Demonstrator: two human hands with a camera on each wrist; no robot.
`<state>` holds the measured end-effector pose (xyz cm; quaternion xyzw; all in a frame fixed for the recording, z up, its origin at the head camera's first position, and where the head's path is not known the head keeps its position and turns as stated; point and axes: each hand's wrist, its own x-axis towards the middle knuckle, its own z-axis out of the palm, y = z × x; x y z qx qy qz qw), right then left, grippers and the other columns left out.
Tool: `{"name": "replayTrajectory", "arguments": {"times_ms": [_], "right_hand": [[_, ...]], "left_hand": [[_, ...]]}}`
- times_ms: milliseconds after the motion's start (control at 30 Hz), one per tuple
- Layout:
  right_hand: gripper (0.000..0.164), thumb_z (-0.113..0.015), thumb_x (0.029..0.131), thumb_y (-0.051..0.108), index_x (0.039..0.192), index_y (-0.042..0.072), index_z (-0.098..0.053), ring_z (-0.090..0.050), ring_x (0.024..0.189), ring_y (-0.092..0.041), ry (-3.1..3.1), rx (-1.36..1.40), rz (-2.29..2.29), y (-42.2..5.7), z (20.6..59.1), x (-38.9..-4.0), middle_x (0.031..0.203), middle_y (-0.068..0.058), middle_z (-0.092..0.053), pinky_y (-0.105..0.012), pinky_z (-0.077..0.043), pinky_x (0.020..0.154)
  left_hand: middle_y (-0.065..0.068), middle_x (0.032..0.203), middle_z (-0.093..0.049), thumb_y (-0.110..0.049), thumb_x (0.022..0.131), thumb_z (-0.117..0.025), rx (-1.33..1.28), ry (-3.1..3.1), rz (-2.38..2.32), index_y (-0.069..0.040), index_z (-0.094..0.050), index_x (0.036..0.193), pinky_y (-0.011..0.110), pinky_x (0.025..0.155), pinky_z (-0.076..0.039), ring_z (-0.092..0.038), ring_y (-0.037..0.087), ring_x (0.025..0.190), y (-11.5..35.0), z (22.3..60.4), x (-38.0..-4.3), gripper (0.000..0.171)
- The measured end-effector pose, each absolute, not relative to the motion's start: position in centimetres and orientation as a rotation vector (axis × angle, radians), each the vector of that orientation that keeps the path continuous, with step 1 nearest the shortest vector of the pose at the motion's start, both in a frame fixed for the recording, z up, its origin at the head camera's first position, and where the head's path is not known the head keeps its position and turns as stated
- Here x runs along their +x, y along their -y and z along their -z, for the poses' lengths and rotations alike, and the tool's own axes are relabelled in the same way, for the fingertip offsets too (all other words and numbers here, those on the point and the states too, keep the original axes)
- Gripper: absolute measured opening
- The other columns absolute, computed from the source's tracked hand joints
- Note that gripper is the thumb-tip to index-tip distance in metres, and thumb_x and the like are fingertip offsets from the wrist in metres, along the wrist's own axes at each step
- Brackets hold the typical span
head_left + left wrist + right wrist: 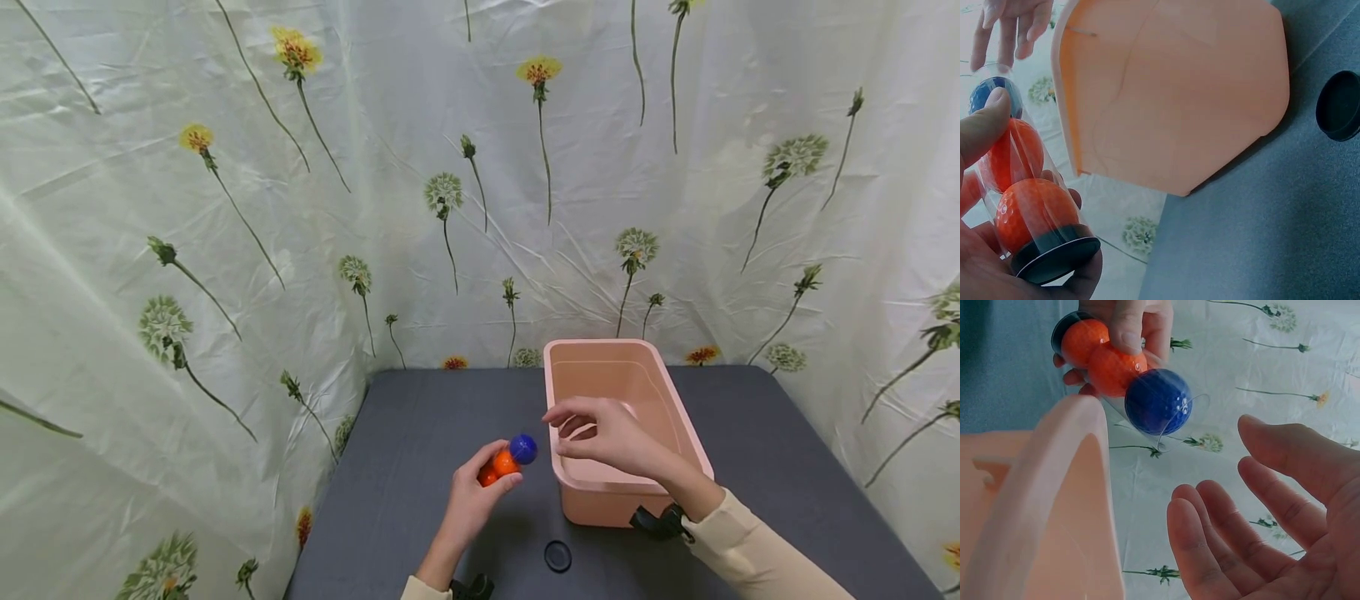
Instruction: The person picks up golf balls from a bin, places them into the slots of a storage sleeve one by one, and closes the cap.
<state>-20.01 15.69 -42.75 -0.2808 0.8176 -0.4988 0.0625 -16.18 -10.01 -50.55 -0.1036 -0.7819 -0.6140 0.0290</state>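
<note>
My left hand (463, 504) grips a clear plastic tube (1054, 178) with a black cap (1057, 256) on its lower end. Inside are two orange golf balls (1038, 212) and, at the upper end, a blue golf ball (1158, 401). In the right wrist view, the tube's end past the blue ball looks uncapped. My right hand (611, 435) hovers over the left rim of a pink bin (600, 506), apart from the tube. Its fingers are loosely bent with nothing between them. The left thumb lies against the tube beside the blue ball.
A loose black cap (558, 556) lies on the dark grey table (420, 433), in front of the bin. Behind the table hangs a pale curtain (390, 233) printed with dandelions. The bin's raised rim stands right of the left hand.
</note>
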Motion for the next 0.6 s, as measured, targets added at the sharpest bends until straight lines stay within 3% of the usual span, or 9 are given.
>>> {"name": "replayTrajectory", "arguments": {"times_ms": [200,333,600], "right_hand": [[0.035,-0.080,0.088,0.020,0.121,0.021,-0.070,-0.069,0.099,-0.030,-2.470,-0.884,1.591,-16.1,43.2,-18.7,0.118,-0.011,-0.068,-0.033,-0.058,0.082],[0.037,-0.080,0.088,0.015,0.123,0.022,-0.069,-0.068,0.099,-0.030,-2.460,-0.907,1.606,-16.0,43.9,-17.6,0.118,-0.012,-0.068,-0.034,-0.058,0.081],[0.040,-0.080,0.088,0.024,0.126,0.022,-0.068,-0.068,0.097,-0.027,-2.307,-0.905,1.637,-15.2,45.9,-14.9,0.114,0.001,-0.069,-0.039,-0.058,0.083]], "left_hand": [[0.007,0.118,-0.068,-0.018,0.086,-0.082,-0.304,2.388,1.896,-0.015,-0.067,0.127,0.026,0.082,-0.053,-0.061,0.024,0.099,10.3,50.8,-16.2,0.043],[0.007,0.118,-0.067,-0.019,0.086,-0.082,-0.292,2.382,1.906,-0.015,-0.067,0.127,0.026,0.081,-0.053,-0.061,0.025,0.099,10.5,51.2,-16.2,0.043],[0.007,0.119,-0.066,-0.021,0.086,-0.082,-0.252,2.370,1.923,-0.016,-0.067,0.127,0.026,0.081,-0.054,-0.060,0.026,0.101,11.3,51.3,-15.9,0.044]]}}
